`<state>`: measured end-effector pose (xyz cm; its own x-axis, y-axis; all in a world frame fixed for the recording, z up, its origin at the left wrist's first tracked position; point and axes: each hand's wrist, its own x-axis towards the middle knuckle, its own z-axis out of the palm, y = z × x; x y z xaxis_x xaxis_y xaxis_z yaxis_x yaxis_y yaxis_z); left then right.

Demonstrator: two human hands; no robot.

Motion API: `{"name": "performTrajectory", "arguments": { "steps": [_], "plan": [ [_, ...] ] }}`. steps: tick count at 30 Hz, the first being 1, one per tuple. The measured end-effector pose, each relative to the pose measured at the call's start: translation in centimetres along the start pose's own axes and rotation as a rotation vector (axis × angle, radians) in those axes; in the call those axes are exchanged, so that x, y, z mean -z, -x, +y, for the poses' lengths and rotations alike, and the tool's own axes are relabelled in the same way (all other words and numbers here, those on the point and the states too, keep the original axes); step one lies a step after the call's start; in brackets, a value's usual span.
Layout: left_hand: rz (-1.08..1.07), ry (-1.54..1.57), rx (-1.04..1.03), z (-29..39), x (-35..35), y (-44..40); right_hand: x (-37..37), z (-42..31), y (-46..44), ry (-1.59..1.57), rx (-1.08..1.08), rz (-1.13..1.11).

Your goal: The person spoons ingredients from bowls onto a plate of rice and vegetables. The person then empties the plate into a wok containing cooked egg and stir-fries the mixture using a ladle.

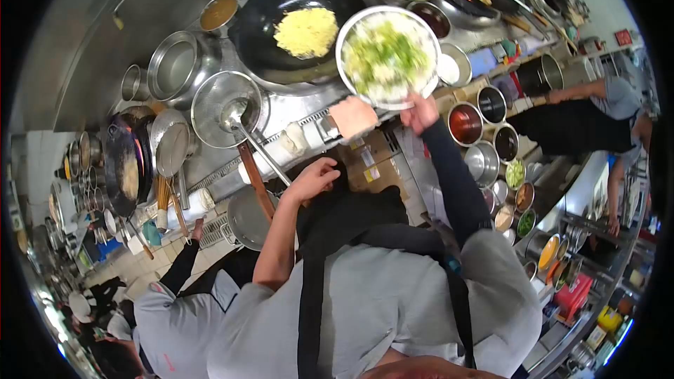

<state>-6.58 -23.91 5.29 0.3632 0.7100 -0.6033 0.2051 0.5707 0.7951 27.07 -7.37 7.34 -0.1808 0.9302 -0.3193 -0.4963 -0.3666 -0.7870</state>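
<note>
At ten o'clock you have a wide steel pot [206,64], between two and three some red sauce [465,124], and at four a red box [574,297].

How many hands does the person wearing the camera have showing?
2: the right hand holds the bowl by its edge; the left hand is beside the ladle, though I can't tell if they touch.

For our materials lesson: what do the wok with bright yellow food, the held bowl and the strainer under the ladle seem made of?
Wok: probably iron or steel, black and glossy, with bright highlights.
Bowl: perhaps stainless steel, its rim pale and shiny; possibly enamel.
Strainer: likely metal, grey mesh; dull brown handle looks wooden.
</note>
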Motion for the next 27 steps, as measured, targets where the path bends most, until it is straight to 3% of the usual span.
{"name": "performTrajectory", "arguments": {
  "steps": [5, 7, 8, 12, 13, 15, 17, 22, 24, 25, 27],
  "plan": [
    [0.292, 0.154, -0.085, -1.5, 4.1, 7.4, -7.6, -4.7, -19.3, 0.78, 0.103, -0.015],
    [0.323, 0.25, -0.056, -2.5, 4.9, 9.6, -12.8, -4.5, -21.7, 1.197, 0.35, 0.223],
    [0.312, 0.295, -0.028, -2.6, 5.0, 10.3, -14.4, -3.5, -23.4, 1.583, 0.689, 0.282],
    [0.227, 0.292, 0.054, -2.1, 4.6, 10.2, -16.1, 3.5, -31.5, 1.878, 0.258, 0.316],
    [0.217, 0.221, 0.041, -1.8, 4.4, 9.7, -16.1, 4.7, -32.5, 1.96, 0.276, 0.259],
    [0.172, 0.069, 0.033, -1.0, 3.8, 8.8, -18.6, 2.9, -31.8, 1.748, 0.303, 0.32],
    [0.158, -0.065, 0.017, 0.6, 3.2, 7.8, -19.3, 0.1, -28.8, 1.734, 0.457, 0.344],
    [0.024, -0.489, -0.151, 4.5, 1.8, 1.1, -12.5, -2.8, -22.7, 1.783, 0.37, 0.476],
    [0.065, -0.726, -0.305, 5.6, 0.9, -3.6, -10.3, -3.4, -19.2, 1.63, 0.508, 0.543],
    [0.096, -0.821, -0.365, 6.2, 0.2, -5.2, -9.0, -3.0, -17.1, 1.55, 0.561, 0.577],
    [0.119, -1.002, -0.491, 6.2, -0.6, -9.5, -6.7, -3.1, -9.2, 0.843, 0.251, 0.611]
  ]
}}
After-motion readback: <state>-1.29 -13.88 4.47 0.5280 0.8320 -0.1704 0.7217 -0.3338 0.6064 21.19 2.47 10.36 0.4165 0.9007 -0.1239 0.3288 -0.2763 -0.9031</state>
